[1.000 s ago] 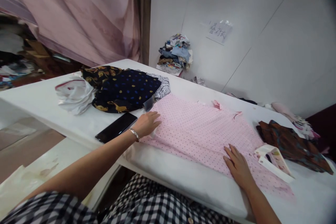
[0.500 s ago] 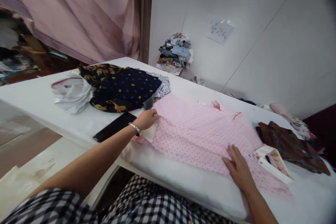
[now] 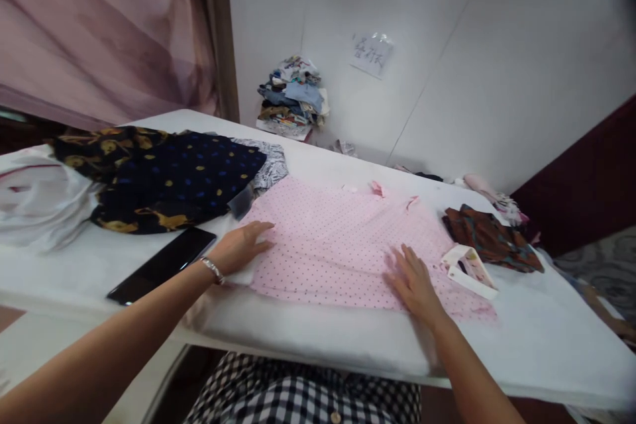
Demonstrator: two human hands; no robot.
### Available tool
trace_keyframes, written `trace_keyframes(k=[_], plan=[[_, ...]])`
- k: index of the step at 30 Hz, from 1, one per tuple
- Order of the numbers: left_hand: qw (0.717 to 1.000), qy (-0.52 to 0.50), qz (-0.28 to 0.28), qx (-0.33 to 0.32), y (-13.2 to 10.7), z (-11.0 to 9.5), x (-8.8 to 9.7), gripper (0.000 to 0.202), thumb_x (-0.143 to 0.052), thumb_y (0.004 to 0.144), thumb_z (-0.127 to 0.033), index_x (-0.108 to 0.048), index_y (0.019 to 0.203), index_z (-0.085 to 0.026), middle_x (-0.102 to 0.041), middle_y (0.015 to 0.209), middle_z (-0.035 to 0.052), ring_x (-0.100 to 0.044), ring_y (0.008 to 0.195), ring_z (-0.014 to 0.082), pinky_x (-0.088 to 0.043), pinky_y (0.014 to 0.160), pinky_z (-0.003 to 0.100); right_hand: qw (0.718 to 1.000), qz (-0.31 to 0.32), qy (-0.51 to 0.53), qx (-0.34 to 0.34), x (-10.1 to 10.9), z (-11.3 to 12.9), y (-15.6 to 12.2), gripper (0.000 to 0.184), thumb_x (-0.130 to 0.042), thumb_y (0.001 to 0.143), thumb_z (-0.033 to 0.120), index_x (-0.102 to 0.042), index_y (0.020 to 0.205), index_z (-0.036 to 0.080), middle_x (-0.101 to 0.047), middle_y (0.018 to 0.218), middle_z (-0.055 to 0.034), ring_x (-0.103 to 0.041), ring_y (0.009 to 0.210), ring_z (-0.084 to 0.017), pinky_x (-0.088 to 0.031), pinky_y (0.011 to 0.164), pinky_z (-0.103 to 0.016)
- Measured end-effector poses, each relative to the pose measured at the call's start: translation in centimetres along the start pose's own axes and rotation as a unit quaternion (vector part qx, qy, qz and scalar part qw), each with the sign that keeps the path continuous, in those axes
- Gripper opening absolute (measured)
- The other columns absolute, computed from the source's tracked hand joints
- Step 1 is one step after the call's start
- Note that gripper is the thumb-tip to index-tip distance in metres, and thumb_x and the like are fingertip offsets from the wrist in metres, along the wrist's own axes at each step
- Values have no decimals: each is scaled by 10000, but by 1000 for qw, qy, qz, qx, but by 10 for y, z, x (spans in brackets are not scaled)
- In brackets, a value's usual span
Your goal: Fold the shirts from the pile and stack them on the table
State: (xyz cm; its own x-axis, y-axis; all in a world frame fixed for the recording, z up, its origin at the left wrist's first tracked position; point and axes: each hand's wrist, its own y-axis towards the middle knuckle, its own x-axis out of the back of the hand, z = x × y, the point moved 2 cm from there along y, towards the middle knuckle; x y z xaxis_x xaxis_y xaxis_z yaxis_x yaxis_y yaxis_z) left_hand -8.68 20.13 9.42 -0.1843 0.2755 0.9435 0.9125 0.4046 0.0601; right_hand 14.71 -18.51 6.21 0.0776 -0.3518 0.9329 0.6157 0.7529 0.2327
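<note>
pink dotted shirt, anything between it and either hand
Nothing visible. The left hand is at one end of the pink dotted shirt, the right hand over its near side; the black smartphone lies farther left.

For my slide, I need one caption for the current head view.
Left hand and right hand over a pink dotted shirt spread across a white table, black phone at left.

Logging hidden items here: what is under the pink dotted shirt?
The pink shirt lies on the white table, which shows beyond its near edge. Anything else its cloth covers cannot be seen.
</note>
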Motion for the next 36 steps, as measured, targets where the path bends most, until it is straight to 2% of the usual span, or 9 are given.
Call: trace_keyframes(k=[4, 8, 15, 19, 24, 27, 30, 33, 36], plan=[[997, 58, -48, -16, 2, 6, -3, 430, -481, 852, -482, -603, 1181, -232, -553, 1310, 126, -619, 1046, 271, -504, 846, 398, 999, 48, -16, -2, -14, 5, 5, 530, -386, 927, 503, -381, 1422, 314, -231, 1551, -56, -186, 1428, -295, -193, 1121, -577], [980, 105, -107, -127, -4, 2, -5, 279, -484, 868, -426, -688, 980, -273, -508, 1383, 91, -507, 1220, 295, -433, 966, 471, 998, 56, -23, -6, -22, 5, 4, 535, -361, 933, 519, -386, 1421, 301, -212, 1556, -49, -165, 1435, -275, -190, 1131, -552], [971, 44, -162, -167, -4, 0, 10, 238, -460, 866, -361, -613, 746, -224, -621, 1240, 86, -452, 1282, 276, -399, 1027, 470, 1000, 15, -3, 3, -14, 10, 2, 496, -372, 939, 483, -443, 1387, 281, -242, 1547, -47, -151, 1439, -269, -195, 1136, -544], [970, 54, -187, -143, 10, -5, 23, 233, -441, 866, -360, -608, 783, -221, -631, 1217, 81, -437, 1291, 295, -366, 1024, 513, 1000, 10, 7, 6, -14, 11, 3, 466, -381, 939, 463, -481, 1357, 281, -279, 1533, -54, -179, 1433, -270, -183, 1131, -562], [993, 93, -36, -57, 21, -9, 8, 259, -368, 813, -156, -626, 820, -181, -700, 955, 119, -655, 910, 276, -484, 810, 462, 999, 43, 12, -11, -11, 14, 5, 476, -388, 930, 491, -497, 1345, 286, -300, 1525, -55, -202, 1426, -276, -188, 1126, -565], [987, 112, -103, -60, 23, -14, 7, 326, -395, 790, -146, -637, 1009, -153, -651, 1150, 166, -613, 1054, 308, -450, 902, 500, 999, 28, 20, 1, -3, 16, 9, 485, -396, 931, 480, -435, 1387, 319, -274, 1536, -37, -181, 1432, -274, -189, 1129, -564], [975, 98, -163, -118, 28, -28, 3, 372, -442, 849, -305, -609, 1141, -147, -562, 1308, 179, -517, 1211, 322, -382, 1015, 519, 1000, -5, 24, 12, 8, 10, 25, 490, -416, 929, 438, -415, 1402, 312, -266, 1538, -40, -178, 1434, -265, -196, 1136, -543], [973, 68, -146, -167, 35, -44, -17, 507, -430, 875, -488, -555, 1254, -174, -490, 1397, 151, -433, 1302, 307, -326, 1074, 527, 999, -29, 31, -2, 20, -7, 57, 486, -449, 910, 402, -479, 1365, 233, -317, 1514, -84, -216, 1424, -265, -241, 1133, -506], [981, 66, -89, -160, 40, -49, -45, 554, -408, 875, -542, -527, 1308, -217, -451, 1432, 125, -389, 1337, 310, -313, 1071, 555, 997, -37, 35, -55, 36, -30, 99, 465, -478, 889, 352, -542, 1307, 159, -399, 1465, -118, -298, 1393, -256, -285, 1126, -443]])
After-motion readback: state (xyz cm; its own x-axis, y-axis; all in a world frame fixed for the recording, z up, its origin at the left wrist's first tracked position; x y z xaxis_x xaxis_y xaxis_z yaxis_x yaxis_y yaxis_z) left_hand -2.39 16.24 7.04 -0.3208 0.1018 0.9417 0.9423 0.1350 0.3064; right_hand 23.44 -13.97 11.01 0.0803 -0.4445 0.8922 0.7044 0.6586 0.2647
